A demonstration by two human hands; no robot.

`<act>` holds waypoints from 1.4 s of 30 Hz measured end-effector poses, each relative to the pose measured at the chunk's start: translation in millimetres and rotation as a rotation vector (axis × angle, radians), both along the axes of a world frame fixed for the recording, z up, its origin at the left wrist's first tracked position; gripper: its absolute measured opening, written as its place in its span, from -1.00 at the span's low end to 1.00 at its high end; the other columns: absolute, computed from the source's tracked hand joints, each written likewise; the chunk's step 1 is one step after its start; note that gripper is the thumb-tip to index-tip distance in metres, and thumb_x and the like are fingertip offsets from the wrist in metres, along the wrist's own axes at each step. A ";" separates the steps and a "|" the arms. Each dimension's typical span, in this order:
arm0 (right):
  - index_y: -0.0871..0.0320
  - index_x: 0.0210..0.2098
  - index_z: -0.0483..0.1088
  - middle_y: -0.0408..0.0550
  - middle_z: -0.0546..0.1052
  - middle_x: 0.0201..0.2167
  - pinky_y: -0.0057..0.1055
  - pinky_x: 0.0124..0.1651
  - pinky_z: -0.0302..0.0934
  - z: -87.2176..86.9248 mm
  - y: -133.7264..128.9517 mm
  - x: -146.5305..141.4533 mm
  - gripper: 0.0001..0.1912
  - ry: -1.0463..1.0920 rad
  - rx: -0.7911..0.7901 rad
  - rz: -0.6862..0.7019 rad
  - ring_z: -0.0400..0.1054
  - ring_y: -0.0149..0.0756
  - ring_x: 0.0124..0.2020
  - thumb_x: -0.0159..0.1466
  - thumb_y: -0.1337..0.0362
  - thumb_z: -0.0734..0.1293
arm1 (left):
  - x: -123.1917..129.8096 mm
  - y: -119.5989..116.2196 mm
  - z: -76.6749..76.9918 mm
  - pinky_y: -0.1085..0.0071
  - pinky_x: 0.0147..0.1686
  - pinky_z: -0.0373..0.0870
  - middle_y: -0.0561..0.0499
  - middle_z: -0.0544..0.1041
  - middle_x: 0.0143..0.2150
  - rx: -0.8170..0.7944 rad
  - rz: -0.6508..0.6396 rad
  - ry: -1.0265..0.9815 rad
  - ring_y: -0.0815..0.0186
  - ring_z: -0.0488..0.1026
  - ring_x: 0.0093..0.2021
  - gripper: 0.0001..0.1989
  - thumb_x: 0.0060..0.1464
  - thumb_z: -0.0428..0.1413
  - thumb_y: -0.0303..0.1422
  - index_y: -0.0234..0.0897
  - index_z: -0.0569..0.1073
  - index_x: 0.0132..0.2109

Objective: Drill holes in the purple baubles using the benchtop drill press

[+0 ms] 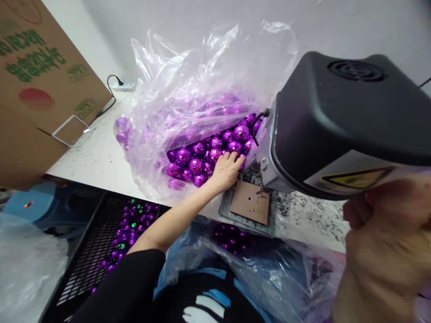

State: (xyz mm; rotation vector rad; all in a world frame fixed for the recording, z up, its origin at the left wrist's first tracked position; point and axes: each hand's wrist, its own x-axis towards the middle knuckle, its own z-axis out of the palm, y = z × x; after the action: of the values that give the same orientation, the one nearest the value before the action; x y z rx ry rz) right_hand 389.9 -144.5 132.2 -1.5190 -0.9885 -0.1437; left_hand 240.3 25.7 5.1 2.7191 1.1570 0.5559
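Shiny purple faceted balls (195, 165) fill a clear plastic bag (151, 134) lying open on the white table. My left hand (227, 169) rests at the bag's mouth with its fingers apart and bent over the nearest balls; no ball is visibly gripped. To its right stands a black machine (336, 112) with a warning label, above a square brown plate (249, 202) with a small hole. My right hand (387, 224) is large and blurred at the right edge, curled beside the machine's lower side. What its fingers hold is hidden.
A cardboard box (47, 89) stands at the left, near a power strip (124, 87). Below the table edge, a black crate (84, 251) holds purple and some green balls. Dark flakes litter the white table (316, 220). Clear plastic covers my lap.
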 end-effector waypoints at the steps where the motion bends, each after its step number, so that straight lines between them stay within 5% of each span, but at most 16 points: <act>1: 0.15 -0.40 0.40 -0.22 0.12 -0.65 -0.40 -0.65 -0.14 1.1 -0.1 -0.7 -0.55 0.044 0.025 -0.004 0.05 -0.51 -0.68 0.27 -0.12 0.22 | 2.8 5.0 -1.0 0.05 0.11 0.26 -0.22 0.41 0.13 -0.009 -0.012 0.019 0.02 0.36 0.09 -0.62 0.18 0.04 -0.50 -0.29 0.38 0.15; 5: 0.16 -0.41 0.42 -0.23 0.16 -0.69 -0.39 -0.62 -0.14 5.1 0.4 -4.4 -0.55 0.079 0.018 -0.028 0.08 -0.51 -0.68 0.21 -0.13 0.29 | -11.0 0.3 6.7 0.17 0.05 0.31 -0.15 0.41 0.14 -0.328 -0.017 -0.383 0.10 0.39 0.06 -0.54 0.14 0.16 -0.36 -0.25 0.32 0.18; 9: 0.19 -0.44 0.41 -0.23 0.15 -0.71 -0.40 -0.64 -0.16 7.1 4.5 -8.4 -0.54 0.065 0.029 -0.047 0.08 -0.52 -0.68 0.22 -0.12 0.28 | -42.5 -22.6 21.7 0.40 -0.25 0.34 -0.06 0.47 -0.02 -1.098 -0.114 -0.938 0.29 0.45 -0.17 -0.49 0.07 0.23 -0.19 -0.19 0.34 0.14; 12: 0.20 -0.47 0.37 -0.25 0.12 -0.72 -0.42 -0.65 -0.16 8.0 6.9 -7.8 -0.51 0.080 0.074 -0.025 0.04 -0.54 -0.70 0.23 -0.14 0.26 | -55.7 -41.3 20.8 0.44 -0.36 0.28 -0.08 0.50 -0.11 -1.574 -0.153 -1.094 0.33 0.45 -0.28 -0.51 0.06 0.22 -0.09 -0.21 0.41 0.07; 14: 0.21 -0.45 0.38 -0.24 0.14 -0.70 -0.44 -0.62 -0.14 9.4 5.9 -5.4 -0.50 0.053 0.035 -0.011 0.05 -0.56 -0.68 0.26 -0.14 0.23 | -57.8 -51.9 15.3 0.46 -0.38 0.26 -0.08 0.51 -0.13 -1.662 -0.127 -1.120 0.34 0.43 -0.29 -0.48 0.03 0.22 -0.04 -0.23 0.43 0.06; 16: 0.21 -0.42 0.40 -0.23 0.17 -0.66 -0.46 -0.58 -0.12 11.6 3.9 -2.9 -0.48 0.029 -0.041 0.008 0.06 -0.58 -0.64 0.28 -0.14 0.20 | -57.1 -60.0 10.0 0.49 -0.41 0.23 -0.04 0.50 -0.16 -1.590 -0.079 -1.063 0.38 0.40 -0.33 -0.46 0.02 0.24 -0.02 -0.24 0.42 0.05; 20: 0.23 -0.46 0.38 -0.25 0.08 -0.68 -0.50 -0.62 -0.18 17.1 5.2 0.1 -0.51 0.091 -0.015 0.045 -0.01 -0.61 -0.68 0.27 -0.11 0.23 | -54.1 -69.8 7.3 0.47 -0.35 0.28 0.04 0.49 -0.20 -1.160 0.013 -0.765 0.38 0.38 -0.31 -0.52 0.04 0.25 -0.07 -0.23 0.39 0.01; 25: 0.25 -0.52 0.34 -0.23 0.12 -0.67 -0.52 -0.54 -0.12 21.3 23.3 11.0 -0.54 0.097 0.031 0.104 0.03 -0.61 -0.63 0.28 -0.03 0.25 | -43.9 -76.9 10.9 0.23 0.03 0.37 -0.03 0.48 0.03 -0.741 -0.119 -0.462 0.20 0.43 0.01 -0.58 0.13 0.20 -0.17 -0.15 0.38 0.11; 31: 0.26 -0.64 0.12 -0.15 0.24 -0.59 -0.53 -0.46 -0.06 23.2 43.2 25.1 -0.40 0.046 0.074 0.130 0.09 -0.63 -0.53 0.29 -0.11 0.19 | -19.8 -85.4 4.1 0.20 0.00 0.42 -0.06 0.49 -0.01 -0.568 -0.095 -0.382 0.18 0.46 -0.03 -0.57 0.13 0.21 -0.22 -0.22 0.33 0.10; 42: 0.28 -0.51 0.31 -0.18 0.22 -0.58 -0.52 -0.43 -0.03 21.8 45.5 28.3 -0.42 0.006 0.068 0.139 0.10 -0.62 -0.51 0.29 -0.15 0.17 | 0.4 -91.4 -18.5 0.20 0.07 0.37 -0.11 0.43 0.04 -0.290 -0.072 -0.363 0.14 0.39 0.07 -0.57 0.14 0.19 -0.23 -0.24 0.33 0.11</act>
State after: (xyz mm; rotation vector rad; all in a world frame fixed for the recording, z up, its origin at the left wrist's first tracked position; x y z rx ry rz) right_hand 418.2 -99.0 154.0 -1.3837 -1.0701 -0.0727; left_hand 240.8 -65.6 -13.4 2.2856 0.9576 0.7655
